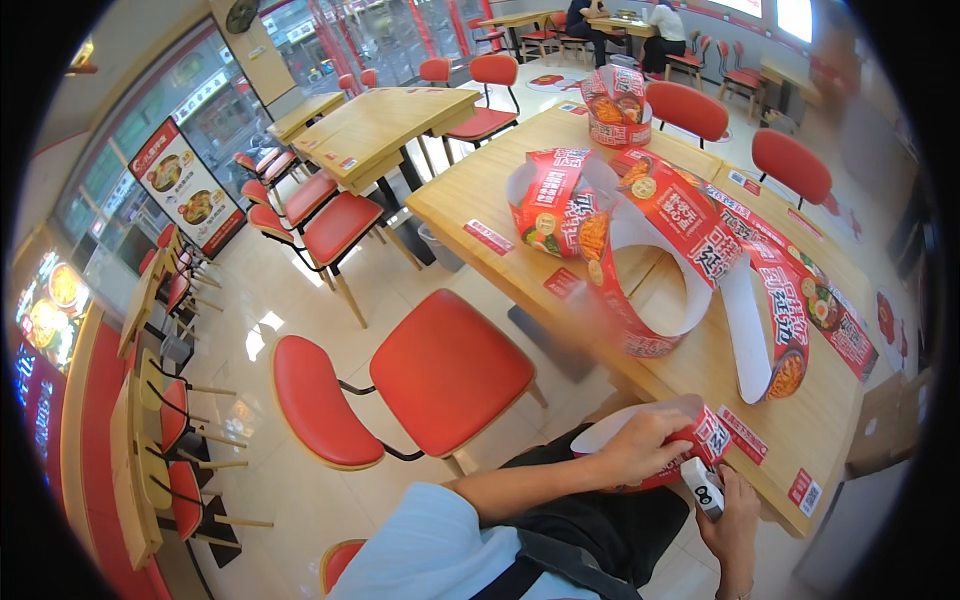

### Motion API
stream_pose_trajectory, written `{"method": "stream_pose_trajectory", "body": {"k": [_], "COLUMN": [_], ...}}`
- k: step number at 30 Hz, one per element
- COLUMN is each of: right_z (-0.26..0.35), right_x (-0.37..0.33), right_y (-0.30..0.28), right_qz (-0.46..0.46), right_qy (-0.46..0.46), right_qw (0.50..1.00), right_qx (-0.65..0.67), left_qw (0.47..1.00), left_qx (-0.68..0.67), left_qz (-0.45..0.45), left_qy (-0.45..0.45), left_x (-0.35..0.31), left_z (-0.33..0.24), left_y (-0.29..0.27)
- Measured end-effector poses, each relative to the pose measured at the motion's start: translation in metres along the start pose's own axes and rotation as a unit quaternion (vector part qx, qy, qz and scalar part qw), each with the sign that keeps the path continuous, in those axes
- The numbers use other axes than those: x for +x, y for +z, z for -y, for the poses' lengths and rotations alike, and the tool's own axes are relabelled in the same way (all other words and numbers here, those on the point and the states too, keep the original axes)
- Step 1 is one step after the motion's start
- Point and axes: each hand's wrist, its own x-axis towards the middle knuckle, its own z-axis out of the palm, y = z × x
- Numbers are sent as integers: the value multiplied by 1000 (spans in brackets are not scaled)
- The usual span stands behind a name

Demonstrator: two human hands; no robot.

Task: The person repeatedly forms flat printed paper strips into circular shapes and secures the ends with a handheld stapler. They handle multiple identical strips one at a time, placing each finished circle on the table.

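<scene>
Close to the table's near edge, my left hand (642, 448) grips a red printed paper strip (712, 433), pale on its inner face and bent into a loop. My right hand (738, 515) is closed around a small white tool (695, 473) with a dark face-like mark on it. The tool's upper end meets the strip beside my left fingers; its exact kind is not clear. On the wooden table (480, 190) lie more red strips with food pictures: a wide curled one (690, 225), a ring-shaped one (550, 195) and an upright roll (605, 125).
A red chair (450, 370) stands left of my arms. More red chairs (690, 110) line the table's far side. Another wooden table (385, 130) is at far left. A cardboard box (885, 425) sits to the right. Two people (662, 30) sit at the back.
</scene>
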Motion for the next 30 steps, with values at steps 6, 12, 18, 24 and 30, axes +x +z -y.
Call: {"method": "stream_pose_trajectory", "body": {"k": [6, 12, 18, 24, 30], "right_z": [-42, -145, -166, -181, -235], "right_x": [-12, -12, 27, 105, 220], "right_y": [-63, -74, -55, -105, -111], "right_qz": [-76, -149, -93, -218, -167], "right_qy": [67, 316, 292, 141, 93], "right_qw": [974, 897, 899, 918, 959], "right_qx": [-204, -271, -314, -298, -210], "left_qw": [989, 990, 940, 804, 805], "left_qx": [-75, 24, 333, 564, 566], "left_qz": [72, -137, -40, 19, 104], "left_qy": [-102, -32, 67, 190, 143], "left_x": [0, 70, 233, 335, 332], "left_z": [-56, -126, -143, -11, 137], "left_y": [-98, -227, -285, -326, -323]}}
